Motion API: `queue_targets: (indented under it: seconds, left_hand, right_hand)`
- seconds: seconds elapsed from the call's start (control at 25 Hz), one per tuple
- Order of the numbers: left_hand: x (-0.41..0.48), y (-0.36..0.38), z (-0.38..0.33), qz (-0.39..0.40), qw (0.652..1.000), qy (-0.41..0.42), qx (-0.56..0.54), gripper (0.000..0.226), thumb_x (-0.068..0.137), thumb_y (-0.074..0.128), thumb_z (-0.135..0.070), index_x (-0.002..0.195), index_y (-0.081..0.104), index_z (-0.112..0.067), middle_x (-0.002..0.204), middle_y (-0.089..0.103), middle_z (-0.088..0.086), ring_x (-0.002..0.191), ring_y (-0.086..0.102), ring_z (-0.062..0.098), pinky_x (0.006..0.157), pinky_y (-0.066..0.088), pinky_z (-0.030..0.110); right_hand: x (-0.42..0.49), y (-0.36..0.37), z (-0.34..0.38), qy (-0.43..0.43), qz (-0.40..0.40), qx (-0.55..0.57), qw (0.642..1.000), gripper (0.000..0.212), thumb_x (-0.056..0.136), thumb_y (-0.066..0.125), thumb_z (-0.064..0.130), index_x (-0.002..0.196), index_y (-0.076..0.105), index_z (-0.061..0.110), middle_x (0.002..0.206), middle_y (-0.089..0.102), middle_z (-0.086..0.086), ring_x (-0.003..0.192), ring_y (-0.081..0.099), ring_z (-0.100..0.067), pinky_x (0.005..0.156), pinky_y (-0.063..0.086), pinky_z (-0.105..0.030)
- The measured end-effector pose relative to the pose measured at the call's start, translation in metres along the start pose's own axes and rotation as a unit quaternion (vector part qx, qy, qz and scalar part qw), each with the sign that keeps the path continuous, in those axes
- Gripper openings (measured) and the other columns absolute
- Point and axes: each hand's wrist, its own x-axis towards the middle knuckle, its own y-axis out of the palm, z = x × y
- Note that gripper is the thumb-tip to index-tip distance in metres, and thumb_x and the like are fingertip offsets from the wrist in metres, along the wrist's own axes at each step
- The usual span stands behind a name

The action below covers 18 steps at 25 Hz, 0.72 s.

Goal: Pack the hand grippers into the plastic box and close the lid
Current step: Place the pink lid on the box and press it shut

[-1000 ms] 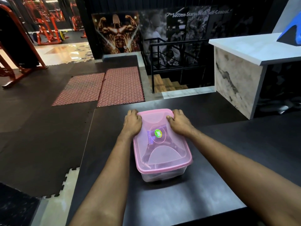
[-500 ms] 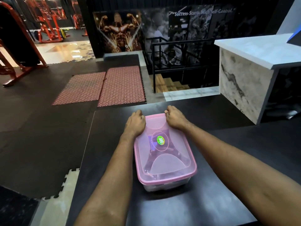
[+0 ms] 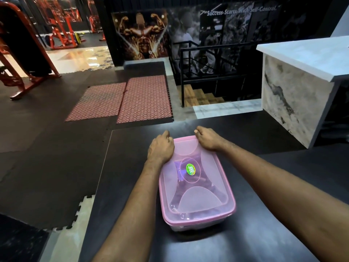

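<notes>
Now both hands are bearing down on the far end of the pink lid, which is sitting on the clear plastic box on the black table. The left hand is pressing the lid's far left corner, fingers curled over the far edge; the right hand is doing the same at the far right corner, fingers folded down beyond the rim. How tightly those fingertips are hooking the rim I cannot tell, as they are hiding behind the lid's far edge.

The hand grippers are lying inside the box, showing as dark purple shapes under the lid and its green sticker. So packing is looking done and the sealing is what remains.

Here is where it could be going wrong. All the pressure is landing on the far end, so the near end, closest to the person, may be staying unseated; the rim there is looking level, but a click cannot be judged. Pushing harder at the far corners could be tipping the box or sliding it along the smooth table. If a handle inside is riding high against the lid, it could be keeping one corner from snapping down.
</notes>
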Motion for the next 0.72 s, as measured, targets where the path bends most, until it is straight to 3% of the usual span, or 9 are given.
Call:
queue_targets:
  seconds: [0.28,0.36,0.44,0.52,0.72]
  left_hand:
    - [0.0026,0.0038,0.0016,0.003,0.999,0.006,0.04,0.027,0.098,0.031,-0.027,0.102,0.048,-0.008,0.11,0.059,0.027,0.101,0.056,0.047,0.083,0.044,0.048]
    - [0.0031,0.0047,0.0027,0.006,0.999,0.005,0.04,0.027,0.097,0.031,-0.028,0.102,0.048,-0.008,0.11,0.059,0.027,0.1,0.056,0.046,0.083,0.044,0.048]
    - [0.003,0.0048,0.0025,0.01,0.999,0.005,0.044,0.028,0.097,0.03,-0.028,0.102,0.049,-0.009,0.11,0.059,0.027,0.101,0.056,0.046,0.084,0.045,0.048]
    - [0.0028,0.004,0.0019,0.012,0.999,0.004,0.046,0.028,0.097,0.03,-0.028,0.103,0.05,-0.009,0.111,0.059,0.027,0.101,0.056,0.046,0.084,0.045,0.048]
    - [0.0042,0.0035,0.0016,0.021,0.999,0.005,0.047,0.03,0.098,0.03,-0.027,0.105,0.051,-0.008,0.112,0.059,0.027,0.103,0.056,0.045,0.086,0.045,0.048]
  right_hand:
    - [0.0008,-0.0018,-0.0004,-0.008,0.012,0.022,1.0,0.031,0.105,0.031,0.028,0.076,0.035,0.02,0.094,0.055,-0.018,0.089,0.053,-0.033,0.078,0.039,-0.041]
    - [0.0011,-0.0018,-0.0001,-0.007,0.016,0.021,1.0,0.031,0.105,0.031,0.026,0.08,0.046,0.017,0.108,0.061,-0.024,0.102,0.056,-0.036,0.087,0.04,-0.04]
    - [0.0019,-0.0026,0.0007,-0.002,0.021,0.015,1.0,0.038,0.106,0.029,0.024,0.101,0.06,0.003,0.128,0.059,-0.025,0.119,0.054,-0.039,0.097,0.039,-0.038]
    - [0.0031,-0.0037,0.0025,-0.003,0.026,0.007,1.0,0.043,0.106,0.028,0.022,0.117,0.06,-0.005,0.137,0.055,-0.025,0.126,0.05,-0.038,0.102,0.037,-0.037]
    - [0.0048,-0.003,0.0069,0.005,0.028,-0.018,0.999,0.046,0.106,0.026,0.02,0.124,0.059,-0.007,0.142,0.052,-0.024,0.13,0.047,-0.039,0.106,0.036,-0.038]
